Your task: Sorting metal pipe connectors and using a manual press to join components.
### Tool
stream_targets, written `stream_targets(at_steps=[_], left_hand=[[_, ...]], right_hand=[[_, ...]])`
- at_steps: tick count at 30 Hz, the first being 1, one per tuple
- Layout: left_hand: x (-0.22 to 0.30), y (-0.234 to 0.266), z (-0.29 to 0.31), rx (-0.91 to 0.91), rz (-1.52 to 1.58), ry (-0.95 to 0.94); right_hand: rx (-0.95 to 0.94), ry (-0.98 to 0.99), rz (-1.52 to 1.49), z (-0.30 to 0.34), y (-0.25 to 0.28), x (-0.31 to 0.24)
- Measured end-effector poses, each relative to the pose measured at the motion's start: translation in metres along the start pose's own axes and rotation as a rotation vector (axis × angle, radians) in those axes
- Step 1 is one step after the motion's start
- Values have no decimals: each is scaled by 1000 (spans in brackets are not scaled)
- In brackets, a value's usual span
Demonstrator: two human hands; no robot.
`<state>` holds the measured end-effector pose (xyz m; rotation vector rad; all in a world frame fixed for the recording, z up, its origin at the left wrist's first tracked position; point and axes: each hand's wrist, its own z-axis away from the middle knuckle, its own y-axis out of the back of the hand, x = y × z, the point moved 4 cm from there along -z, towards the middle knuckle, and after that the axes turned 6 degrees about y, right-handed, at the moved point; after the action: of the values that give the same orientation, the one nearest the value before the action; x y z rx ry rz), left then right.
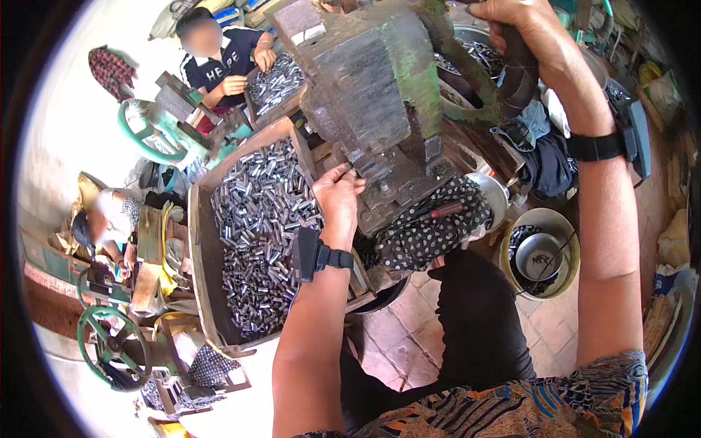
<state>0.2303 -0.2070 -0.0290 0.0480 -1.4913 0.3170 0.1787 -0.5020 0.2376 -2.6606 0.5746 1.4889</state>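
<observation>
A heavy, worn metal press (pixel 365 87) with patches of green paint stands right in front of me. My left hand (pixel 339 196) is at its lower die (pixel 387 191), thumb and fingertips pinched together; whatever lies between them is too small and dark to name. Up at the far right, my right hand (pixel 522 25) is closed around the press's dark handle (pixel 518 73). Beside my left wrist a wooden tray (pixel 201 255) holds a great heap of short shiny metal tubes (pixel 259 226). Below the die lies a dark polka-dot cloth (pixel 434 233) with a red-handled screwdriver (pixel 444 211) on it.
A bucket (pixel 504 252) holding dark pieces and a metal bowl (pixel 539 257) stands on the tiled floor right of my legs. Two people (pixel 226 73) work at left, near other presses with green handwheels (pixel 113 347). Another tray of tubes (pixel 276 86) is at the back.
</observation>
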Motion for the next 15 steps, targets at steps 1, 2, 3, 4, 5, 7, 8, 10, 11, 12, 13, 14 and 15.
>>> stream_targets(at_steps=[1,2,3,4,5,7,8,10,11,12,13,14,15], left_hand=[[1,-3,0,8,2,-17],[1,0,0,28,-2,-31],[4,-8,2,21,-23,-34],[4,-4,0,21,-29,-27],[2,0,-3,17,-32,-21],[4,-8,-1,11,-58,-18],[3,-11,-1,10,-71,-15],[4,-8,-1,25,-103,-13],[2,-8,2,25,-121,6],[3,-9,5,26,-134,23],[6,-8,6,32,-137,27],[8,-3,6,25,-132,29],[11,6,7,20,-128,30]], right_hand=[[-34,81,42,1,3,11],[-76,155,74,5,2,33],[-84,272,72,9,7,41],[-8,85,157,17,9,58],[44,79,151,30,8,70],[215,114,60,58,-3,104],[327,153,-35,67,-12,112],[226,37,-83,65,-6,97],[156,36,-15,58,2,86],[83,39,52,49,6,85],[47,55,37,42,3,82],[50,63,27,41,1,79],[53,72,15,40,-3,74]])
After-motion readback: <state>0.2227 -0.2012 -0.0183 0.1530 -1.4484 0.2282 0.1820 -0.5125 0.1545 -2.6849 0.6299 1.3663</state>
